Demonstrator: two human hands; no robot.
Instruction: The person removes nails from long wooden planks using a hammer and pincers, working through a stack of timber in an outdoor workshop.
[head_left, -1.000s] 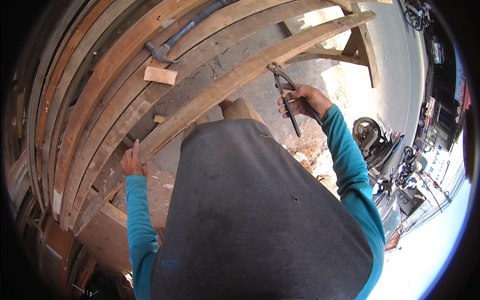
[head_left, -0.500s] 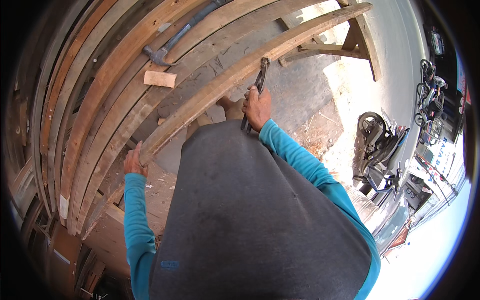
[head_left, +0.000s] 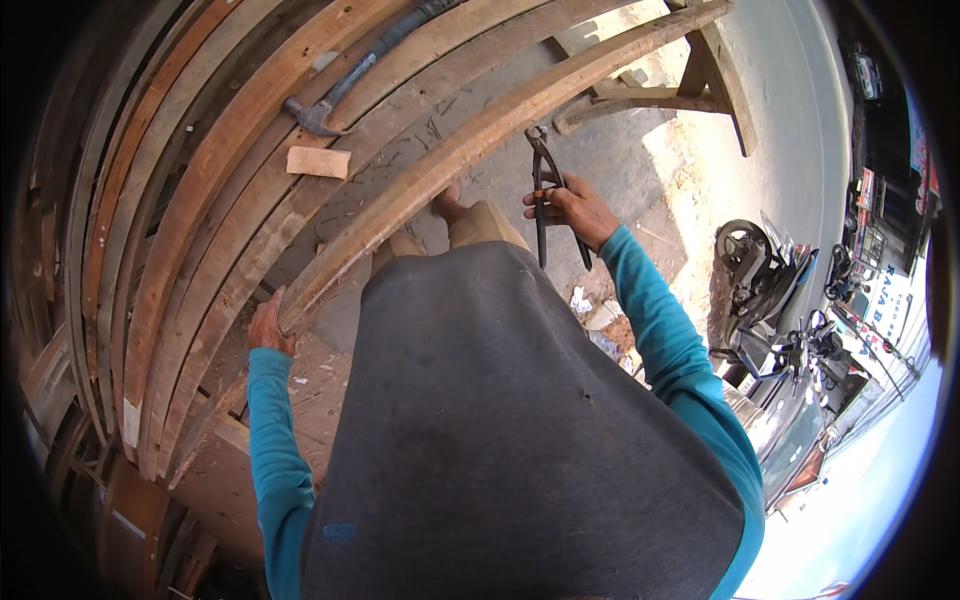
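Before me a long wooden beam (head_left: 448,170) runs from lower left to upper right. Its near end is gripped by my left hand (head_left: 270,326), fingers wrapped over the edge. In my right hand (head_left: 578,210) is a pair of dark end-cutting pincers (head_left: 541,165). Their handles are spread and the jaws hang just off the beam's right side, apart from the wood. Whether the jaws hold anything is too small to tell.
More beams (head_left: 225,200) lie side by side at the left. A claw hammer (head_left: 355,85) and a small wood block (head_left: 318,162) rest on them. A wooden trestle (head_left: 715,85) stands at the far right; parked motorcycles (head_left: 765,290) are beyond. Scraps litter the ground.
My right hand has moved right, taking the pincers off the beam, and their handles have spread apart. The left hand stays on the beam's near end.
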